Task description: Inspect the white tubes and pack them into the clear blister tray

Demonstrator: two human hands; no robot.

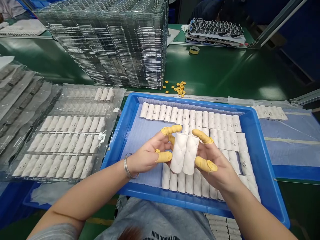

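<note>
Two white cylinders (179, 152) with a quilted-looking surface stand side by side between my hands, above the blue tray (116, 143). My left hand (155, 150) grips the left one, with yellow finger cots on its thumb and fingers. On the other side, my right hand (212, 156), also in yellow finger cots, closes on the right-hand cylinder (190, 155). Rows of similar white cylinders (186, 116) lie in the tray beneath, some with dark printed marks. My hands hide part of the middle rows.
Left of the blue tray, a clear plastic tray (100, 138) holds rows of white cylinders. Behind stands a tall stack of clear trays (112, 50). Loose yellow finger cots (180, 89) and a tape roll (194, 50) lie on the green table (225, 73). More cylinders (270, 112) sit at right.
</note>
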